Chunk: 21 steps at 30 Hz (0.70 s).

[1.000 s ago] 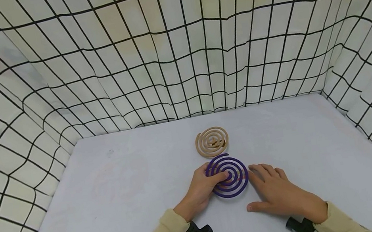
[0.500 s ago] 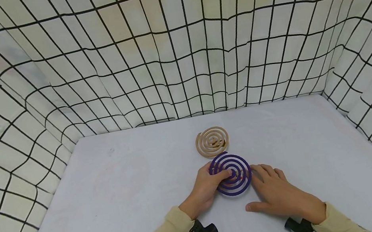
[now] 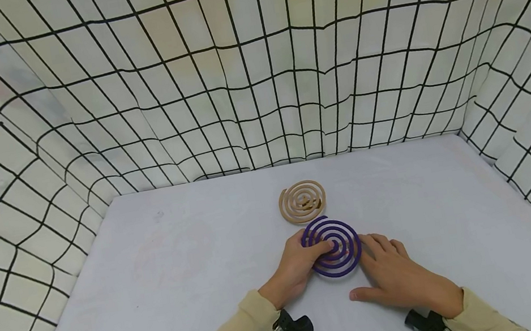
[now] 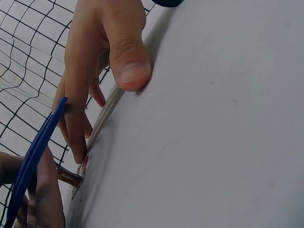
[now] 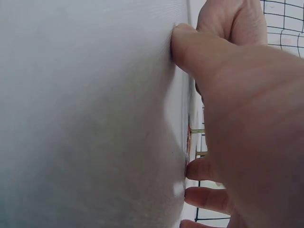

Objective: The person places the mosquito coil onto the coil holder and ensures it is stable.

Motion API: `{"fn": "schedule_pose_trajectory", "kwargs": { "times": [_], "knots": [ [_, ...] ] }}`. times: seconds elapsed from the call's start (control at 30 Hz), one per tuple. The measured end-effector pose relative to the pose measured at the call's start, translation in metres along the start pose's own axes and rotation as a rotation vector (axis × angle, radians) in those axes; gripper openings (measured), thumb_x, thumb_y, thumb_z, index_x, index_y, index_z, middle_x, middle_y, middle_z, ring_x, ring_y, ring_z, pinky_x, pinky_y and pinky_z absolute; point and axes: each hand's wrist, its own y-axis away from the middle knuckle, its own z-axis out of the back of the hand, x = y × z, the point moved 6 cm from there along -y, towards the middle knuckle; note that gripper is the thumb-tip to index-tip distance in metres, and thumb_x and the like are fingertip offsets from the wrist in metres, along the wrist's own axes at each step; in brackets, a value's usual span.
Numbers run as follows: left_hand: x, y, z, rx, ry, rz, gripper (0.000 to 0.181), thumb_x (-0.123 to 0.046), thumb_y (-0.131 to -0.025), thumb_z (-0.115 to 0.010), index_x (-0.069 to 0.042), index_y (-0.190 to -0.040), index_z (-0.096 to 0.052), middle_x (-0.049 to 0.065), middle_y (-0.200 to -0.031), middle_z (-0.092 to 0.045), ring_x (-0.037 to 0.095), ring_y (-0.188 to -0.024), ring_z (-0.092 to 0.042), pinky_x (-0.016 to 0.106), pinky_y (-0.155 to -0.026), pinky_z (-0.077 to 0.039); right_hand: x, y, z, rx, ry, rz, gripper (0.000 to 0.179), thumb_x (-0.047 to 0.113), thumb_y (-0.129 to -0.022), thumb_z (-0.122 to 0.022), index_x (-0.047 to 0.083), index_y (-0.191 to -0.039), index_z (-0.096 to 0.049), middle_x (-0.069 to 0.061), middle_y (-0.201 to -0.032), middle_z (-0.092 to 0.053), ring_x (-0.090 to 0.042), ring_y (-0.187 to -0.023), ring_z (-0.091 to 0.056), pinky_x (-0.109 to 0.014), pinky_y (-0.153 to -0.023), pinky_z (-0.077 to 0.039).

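A purple mosquito coil (image 3: 338, 262) is held by my left hand (image 3: 293, 267), its thumb pressing near the centre and its fingers beneath. Seen from the side in the left wrist view, the coil (image 4: 38, 152) is tilted and raised off the table. Under it a small metal coil stand (image 4: 69, 175) shows, with a flat base on the cloth. Touching that base with its fingertips, my right hand (image 3: 395, 275) lies palm down with fingers extended. From above, the purple coil hides most of this stand; whether the two touch I cannot tell.
A tan mosquito coil (image 3: 290, 217) sits just behind the purple one, with a metal piece near its centre. White cloth covers the table (image 3: 181, 258). A black net (image 3: 253, 81) over white walls encloses the back and sides.
My left hand has shifted a little to the right with the purple coil, which now sits closer to my right fingertips. My right hand has stayed nearly still.
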Motion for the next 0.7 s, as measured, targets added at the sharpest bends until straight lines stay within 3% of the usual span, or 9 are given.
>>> {"fn": "schedule_pose_trajectory", "kwargs": {
  "times": [0.7],
  "knots": [
    [-0.0004,-0.0057,-0.0006,-0.012,-0.078,0.001,0.053,-0.01,-0.089,-0.077,-0.001,-0.138,-0.058,0.017,-0.131,-0.07,0.021,-0.117,-0.07,0.034,-0.105,-0.056,-0.0008,-0.0005,-0.0008,0.015,-0.003,-0.008,0.097,0.075,-0.087,-0.063,0.004,-0.152,-0.048,-0.02,-0.157,-0.042,-0.043,-0.143,-0.039,-0.072,-0.105,-0.038]
  ]
}}
